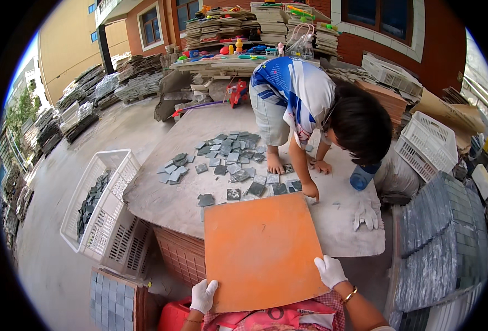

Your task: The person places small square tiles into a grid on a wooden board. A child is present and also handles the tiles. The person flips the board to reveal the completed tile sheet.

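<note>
A square orange board (263, 251) is held by its near corners, its far edge over the near edge of the work table (172, 201). My left hand (203, 296), in a white glove, grips the left edge near the lower corner, thumb on top. At the right edge, my gloved right hand (330, 271) grips the board, its fingers partly hidden. Beyond the board, small grey-green stone tiles (230, 151) lie scattered and overlapping. A patterned dark tile (233, 194) lies just past the board's far edge.
Another person (305, 105) bends barefoot on the tabletop, one hand by the board's far right corner. A blue cup (364, 176) and white gloves (365, 215) are on the right. White crates (97, 212) with tiles stand left; wrapped tile stacks (431, 237) stand right.
</note>
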A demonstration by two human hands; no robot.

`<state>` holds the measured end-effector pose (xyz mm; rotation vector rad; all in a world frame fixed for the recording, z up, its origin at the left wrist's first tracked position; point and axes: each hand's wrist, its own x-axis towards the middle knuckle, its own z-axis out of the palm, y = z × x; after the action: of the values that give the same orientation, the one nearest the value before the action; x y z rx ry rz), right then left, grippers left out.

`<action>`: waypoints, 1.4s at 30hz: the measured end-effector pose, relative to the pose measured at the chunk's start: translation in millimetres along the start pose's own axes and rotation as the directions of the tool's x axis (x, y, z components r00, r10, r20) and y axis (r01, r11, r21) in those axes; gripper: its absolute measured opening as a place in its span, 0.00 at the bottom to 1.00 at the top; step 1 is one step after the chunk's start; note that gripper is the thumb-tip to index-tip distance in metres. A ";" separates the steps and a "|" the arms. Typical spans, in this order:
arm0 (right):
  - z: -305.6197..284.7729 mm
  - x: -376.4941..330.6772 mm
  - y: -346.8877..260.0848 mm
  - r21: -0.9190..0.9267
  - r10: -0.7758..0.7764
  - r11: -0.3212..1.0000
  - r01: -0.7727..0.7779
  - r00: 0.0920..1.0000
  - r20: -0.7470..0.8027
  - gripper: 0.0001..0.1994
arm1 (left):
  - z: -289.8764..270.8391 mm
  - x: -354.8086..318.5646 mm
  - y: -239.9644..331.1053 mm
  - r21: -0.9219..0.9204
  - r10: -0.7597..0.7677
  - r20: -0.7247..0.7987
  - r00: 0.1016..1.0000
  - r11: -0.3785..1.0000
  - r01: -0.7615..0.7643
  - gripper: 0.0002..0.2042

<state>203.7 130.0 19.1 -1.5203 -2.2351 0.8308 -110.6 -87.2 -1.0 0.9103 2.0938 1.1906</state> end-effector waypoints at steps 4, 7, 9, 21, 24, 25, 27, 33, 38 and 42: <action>-2.8 25.1 8.1 -0.152 -0.025 0.988 0.025 1.000 0.003 0.24 | 8.7 24.9 6.0 0.337 0.059 0.037 0.998 0.939 -0.068 0.23; -6.9 27.8 3.4 -0.285 -0.006 0.958 0.017 0.999 0.039 0.23 | 5.6 30.9 14.7 0.595 -0.024 0.064 0.998 0.803 -0.019 0.27; -7.3 28.8 2.9 -0.407 -0.045 0.910 0.076 0.995 0.087 0.23 | -1.1 32.9 16.9 0.743 -0.073 0.088 0.993 0.669 -0.016 0.30; -17.0 25.6 -4.1 -0.128 -0.035 0.992 0.023 0.995 -0.091 0.12 | 1.0 67.8 9.5 0.337 -0.023 0.061 0.998 0.942 0.001 0.22; -15.9 16.6 -3.7 -0.072 -0.134 0.990 0.121 0.967 -0.217 0.09 | 4.6 66.5 7.9 0.375 0.019 0.014 1.000 0.927 -0.023 0.20; -15.6 12.2 -8.1 -0.053 -0.207 0.978 0.201 0.929 -0.308 0.08 | 5.4 65.2 9.8 0.417 0.045 -0.012 0.999 0.908 -0.036 0.19; -21.9 -3.3 -26.5 0.027 -0.252 0.960 0.279 0.902 -0.350 0.06 | 6.1 58.1 14.1 -0.033 -0.107 -0.009 0.994 0.994 0.106 0.16; -12.9 -63.0 -52.4 0.444 -0.416 0.896 0.005 0.365 0.833 0.16 | -3.3 35.2 92.9 -0.612 -0.008 0.509 0.861 0.700 0.368 0.18; 35.1 -102.0 -42.4 0.666 -0.316 0.124 -0.736 0.607 0.729 0.30 | 7.9 13.0 134.5 -0.669 0.134 0.359 0.924 0.727 0.155 0.17; 19.8 -99.9 -68.1 0.767 -0.228 -0.402 -0.500 0.866 0.445 0.31 | 48.5 -39.0 132.1 -0.774 0.122 0.178 0.976 0.630 0.063 0.22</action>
<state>181.2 14.2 52.2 -0.4738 -0.2991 2.4581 -13.6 -43.6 99.2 0.5984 1.1583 1.7176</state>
